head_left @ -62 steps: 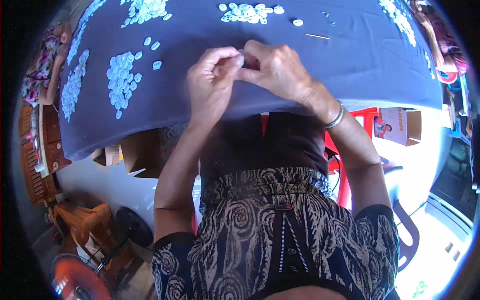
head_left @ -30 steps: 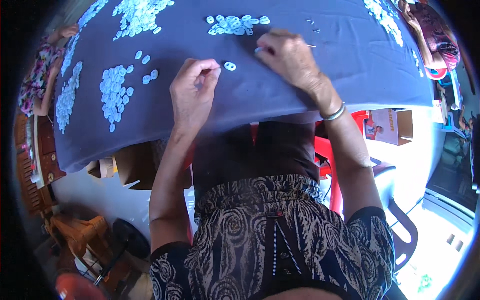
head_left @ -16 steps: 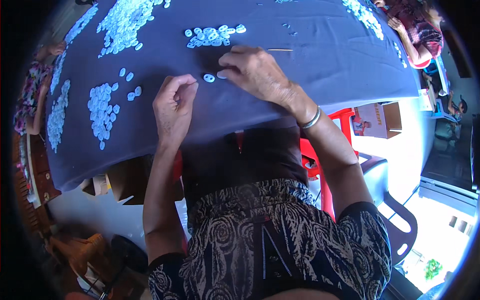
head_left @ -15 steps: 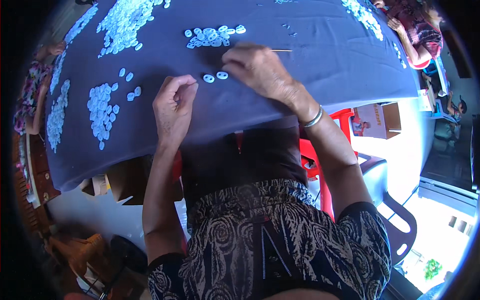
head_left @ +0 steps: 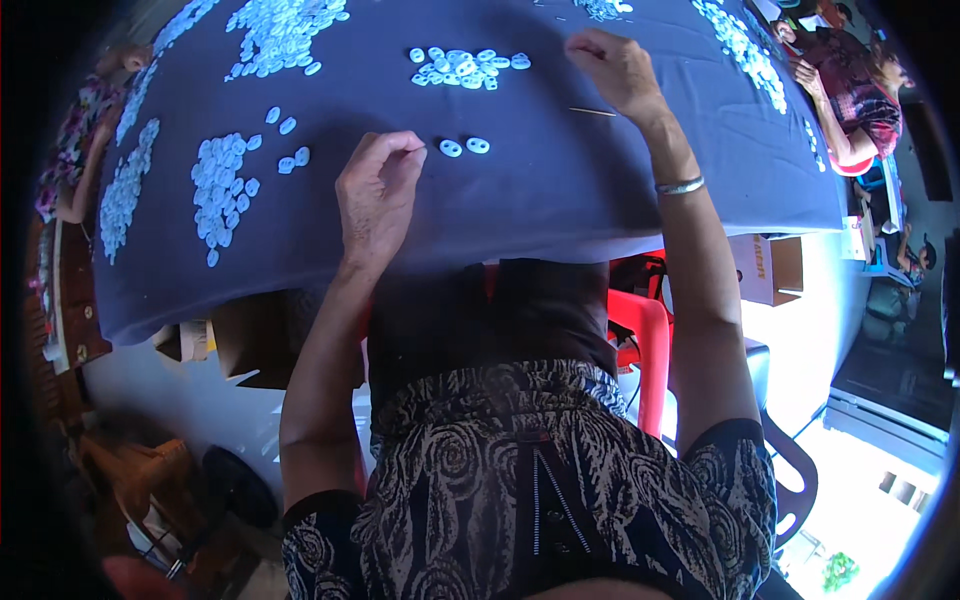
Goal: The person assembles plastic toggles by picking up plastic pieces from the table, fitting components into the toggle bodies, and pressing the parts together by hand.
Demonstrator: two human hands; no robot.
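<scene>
My left hand (head_left: 380, 195) is over the dark cloth with thumb and forefinger pinched together; anything between them is too small to make out. Just right of its fingertips lie two small white oval pieces with two holes each, a left piece (head_left: 451, 148) and a right piece (head_left: 478, 145). My right hand (head_left: 622, 75), with a bracelet at the wrist, is farther out, its fingers curled and closed toward the thumb. What it holds, if anything, is hidden. Beneath it lies a thin wooden stick (head_left: 592, 111). Left of this hand sits a small cluster of white pieces (head_left: 460, 68).
Dark cloth covers the table (head_left: 560, 190). Heaps of white pieces lie at the far left (head_left: 285, 35), left (head_left: 220, 185) and far right (head_left: 745, 55). Small thin bits (head_left: 602, 8) lie at the far edge. A red plastic chair (head_left: 645, 350) stands nearby. Other people sit at both sides.
My right hand has moved away from the two white pieces, outward and to the right, past the stick. My left hand keeps its pinch beside the pieces. The whole view has shifted slightly.
</scene>
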